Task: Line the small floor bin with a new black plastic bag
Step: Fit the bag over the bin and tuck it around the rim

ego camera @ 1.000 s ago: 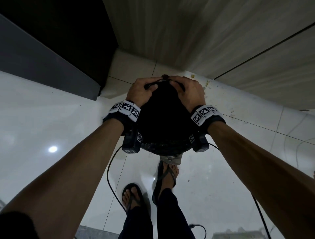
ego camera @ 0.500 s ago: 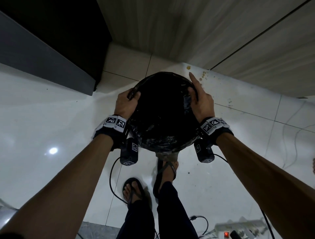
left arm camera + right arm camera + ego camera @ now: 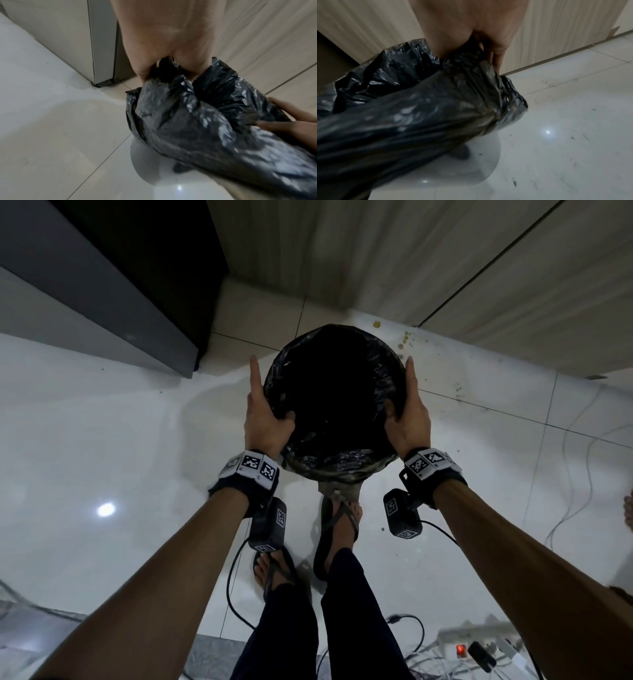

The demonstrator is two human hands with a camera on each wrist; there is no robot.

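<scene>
The small round floor bin stands on white tiles in the head view, its rim wrapped by the black plastic bag (image 3: 342,460), whose mouth gapes dark. My left hand (image 3: 265,419) grips the left rim, thumb inside, index finger straight along the outside. On the opposite rim my right hand (image 3: 407,416) grips in the same way. In the left wrist view the left hand (image 3: 163,47) pinches crinkled bag (image 3: 188,121). The right hand (image 3: 471,27) pinches the folded-over bag (image 3: 419,108) in the right wrist view. The bin's wall is hidden under the bag.
A dark grey cabinet (image 3: 102,285) stands at the left and wood-grain panels (image 3: 411,268) run behind the bin. My sandalled foot (image 3: 339,518) sits at the bin's pedal. Crumbs (image 3: 404,340) dot the tiles. A power strip (image 3: 479,648) and cables lie at the lower right.
My hands were together at the far rim a second ago. They have slid apart and back along the sides, and the bag's mouth now lies spread round the rim.
</scene>
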